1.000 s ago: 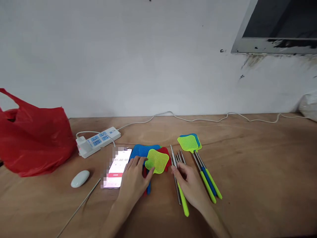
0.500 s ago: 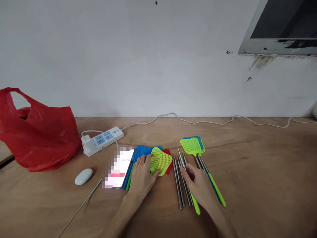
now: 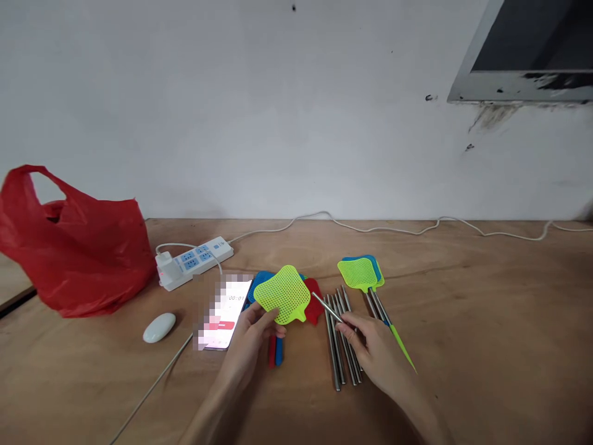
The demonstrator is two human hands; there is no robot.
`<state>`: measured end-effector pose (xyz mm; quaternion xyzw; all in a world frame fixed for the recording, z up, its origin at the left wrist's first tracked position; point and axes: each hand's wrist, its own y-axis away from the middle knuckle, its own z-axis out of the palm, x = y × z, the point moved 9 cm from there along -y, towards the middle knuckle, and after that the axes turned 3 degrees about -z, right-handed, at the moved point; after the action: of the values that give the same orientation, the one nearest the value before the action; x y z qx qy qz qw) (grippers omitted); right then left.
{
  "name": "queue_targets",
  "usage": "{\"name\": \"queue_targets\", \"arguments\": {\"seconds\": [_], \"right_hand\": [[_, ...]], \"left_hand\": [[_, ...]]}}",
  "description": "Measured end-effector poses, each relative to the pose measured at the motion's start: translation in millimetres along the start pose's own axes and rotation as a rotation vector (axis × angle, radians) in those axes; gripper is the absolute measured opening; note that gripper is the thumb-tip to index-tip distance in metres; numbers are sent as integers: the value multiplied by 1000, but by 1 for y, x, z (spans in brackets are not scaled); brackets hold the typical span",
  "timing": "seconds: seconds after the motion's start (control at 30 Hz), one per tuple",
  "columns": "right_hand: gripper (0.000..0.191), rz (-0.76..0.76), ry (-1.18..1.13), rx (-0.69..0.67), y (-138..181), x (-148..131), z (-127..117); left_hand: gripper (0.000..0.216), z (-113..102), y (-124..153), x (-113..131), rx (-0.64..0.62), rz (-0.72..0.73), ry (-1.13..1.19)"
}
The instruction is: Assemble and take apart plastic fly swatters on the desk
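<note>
1. While the left hand [image 3: 252, 337] pinches a yellow-green fly-swatter head [image 3: 282, 295] by its lower rim, thumb in front, the short neck points toward the right hand [image 3: 370, 346].
2. The right hand is closed on a slim metal rod [image 3: 327, 307] by thumb and fingertips, its bare tip near the neck but apart from it; the palm hides the other end.
3. Both pieces are around the middle of the tabletop [image 3: 482, 309], well short of the back edge at the wall.
4. The perforated head looks like thin plastic, so probably light and bendy; the neck should be its stiffest hold, since the mesh may flex.
5. The rod seems rigid, light and smooth enough to roll or slip; a pinch close behind the tip would likely steady it best.
6. Beside the right hand lie loose metal rods [image 3: 340, 352]; a red fly-swatter head [image 3: 315, 290] lies just beyond the left hand's piece, toward the back edge.
</note>
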<state>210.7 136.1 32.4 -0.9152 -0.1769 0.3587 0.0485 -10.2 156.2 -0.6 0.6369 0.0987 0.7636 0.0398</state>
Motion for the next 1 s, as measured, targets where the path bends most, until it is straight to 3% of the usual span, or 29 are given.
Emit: {"name": "queue_targets", "arguments": {"seconds": [0.17,0.33,1.0], "right_hand": [[25,-12,-76,35,3,-3,-3],[23,-18,-100,-25,4,-6,-1],[27,4,49,16,0,7,-7]], "left_hand": [[35,-6,5,-5,73,-21,136],[28,-7,4,-8,100,-32,179],[43,2,2,-11,70,29,68]]}}
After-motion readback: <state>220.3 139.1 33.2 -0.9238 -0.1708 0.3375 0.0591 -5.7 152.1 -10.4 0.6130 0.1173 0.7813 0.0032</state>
